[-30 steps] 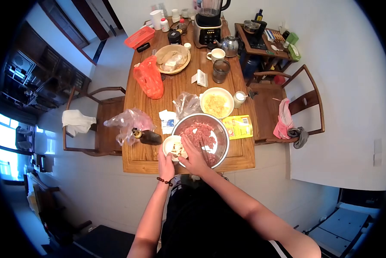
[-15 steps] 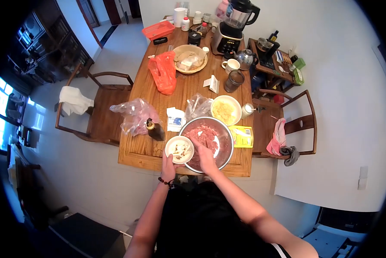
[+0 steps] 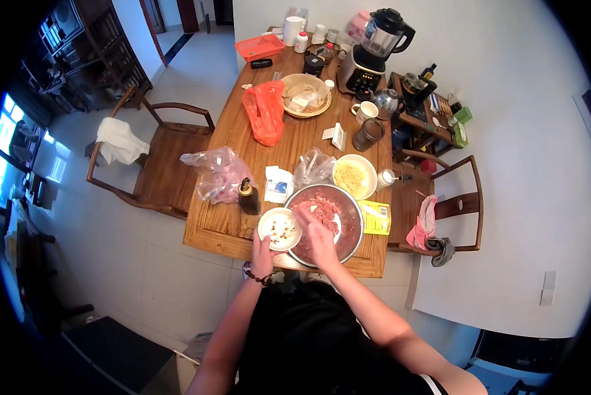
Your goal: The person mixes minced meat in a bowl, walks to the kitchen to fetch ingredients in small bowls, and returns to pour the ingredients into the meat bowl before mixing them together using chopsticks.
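Observation:
My left hand (image 3: pixel 262 255) grips the near left rim of a small white bowl (image 3: pixel 280 229), which holds white and brownish bits. The small bowl is over the left edge of a large metal bowl (image 3: pixel 357 240) with pink minced meat (image 3: pixel 322 209) in it. Above the metal bowl, by the small bowl's right side, is my right hand (image 3: pixel 318 238); its fingers are blurred, so what they hold, if anything, cannot be made out. Behind the metal bowl stands a white bowl of yellowish food (image 3: pixel 352 176). A yellow packet (image 3: pixel 376 218) lies to the right.
A dark bottle (image 3: pixel 249 197), a clear plastic bag (image 3: pixel 222 174) and a white-blue packet (image 3: pixel 278 185) are on the left. Farther back are a red bag (image 3: pixel 264 113), a basket (image 3: pixel 307 96), a mug (image 3: pixel 364 112), a dark cup (image 3: pixel 368 134) and a blender (image 3: pixel 372 56). Chairs flank the table.
The small bowl has tipped from a steeper tilt to nearly level, and my right hand has come off its rim to over the meat. The camera view has shifted.

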`<move>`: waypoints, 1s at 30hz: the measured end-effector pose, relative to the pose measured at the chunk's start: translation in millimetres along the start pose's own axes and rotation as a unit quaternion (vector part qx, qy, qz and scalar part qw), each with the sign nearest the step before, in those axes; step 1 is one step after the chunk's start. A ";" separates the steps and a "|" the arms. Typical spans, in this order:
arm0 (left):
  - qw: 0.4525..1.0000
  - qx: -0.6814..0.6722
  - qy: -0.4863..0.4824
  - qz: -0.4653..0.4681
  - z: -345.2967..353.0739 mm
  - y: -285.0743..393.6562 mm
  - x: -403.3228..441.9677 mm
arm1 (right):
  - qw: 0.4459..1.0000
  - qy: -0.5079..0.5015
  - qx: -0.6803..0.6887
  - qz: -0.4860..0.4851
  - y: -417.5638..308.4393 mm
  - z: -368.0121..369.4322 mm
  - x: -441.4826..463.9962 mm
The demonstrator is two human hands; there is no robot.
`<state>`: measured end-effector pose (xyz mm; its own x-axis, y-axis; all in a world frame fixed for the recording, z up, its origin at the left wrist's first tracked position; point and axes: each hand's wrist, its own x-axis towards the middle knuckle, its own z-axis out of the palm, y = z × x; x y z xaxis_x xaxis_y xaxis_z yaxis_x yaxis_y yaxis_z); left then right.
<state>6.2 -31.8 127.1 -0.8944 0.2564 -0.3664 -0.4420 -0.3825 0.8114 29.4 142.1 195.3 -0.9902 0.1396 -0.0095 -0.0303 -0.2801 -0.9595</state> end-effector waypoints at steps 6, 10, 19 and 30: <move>1.000 -0.004 -0.003 0.003 -6.7 -9.7 1.4 | 0.999 -0.024 -0.025 0.018 -21.1 12.6 7.4; 1.000 -0.001 0.016 -0.012 -7.9 -1.0 -6.0 | 0.997 -0.055 0.032 0.036 -27.7 4.2 11.8; 0.998 0.047 0.002 0.036 -2.7 9.9 -16.8 | 0.943 -0.014 -0.331 0.041 -48.4 34.7 16.5; 0.996 0.062 0.015 0.067 -19.6 0.0 -12.7 | 0.948 0.051 -0.313 -0.037 -47.9 15.4 11.1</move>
<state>16.3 -52.5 122.8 -0.9471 0.1838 -0.2632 -0.3090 -0.2993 0.9028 17.7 142.5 245.4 -0.9691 0.2369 0.0688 0.0187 0.3484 -0.9372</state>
